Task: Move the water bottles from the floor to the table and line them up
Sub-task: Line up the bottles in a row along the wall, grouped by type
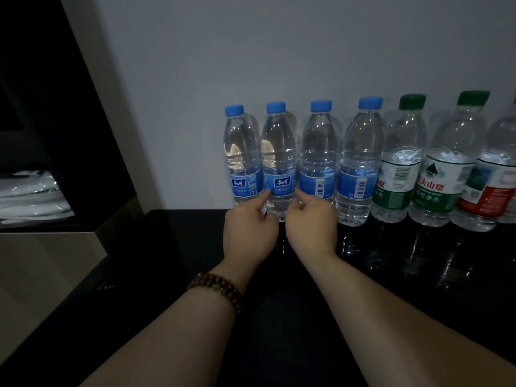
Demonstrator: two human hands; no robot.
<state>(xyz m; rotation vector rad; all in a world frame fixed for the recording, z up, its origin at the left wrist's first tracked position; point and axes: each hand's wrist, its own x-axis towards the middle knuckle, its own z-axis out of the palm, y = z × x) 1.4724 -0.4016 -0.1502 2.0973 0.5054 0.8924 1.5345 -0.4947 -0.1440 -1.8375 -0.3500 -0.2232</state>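
With our left grip [251,233] and right grip [311,219] curled, forefingers pressing either side of the second bottle [277,152] standing in the desk [391,275] row (thumbs hidden, a pinch we cannot tell), an uneven push could topple it into the neighbouring bottles [318,152].

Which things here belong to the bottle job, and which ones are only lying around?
Job: four blue-cap bottles, two green-cap bottles, red-label bottle, table, left hand, right hand.
Lying around: white folded items on the left shelf, bead bracelet.
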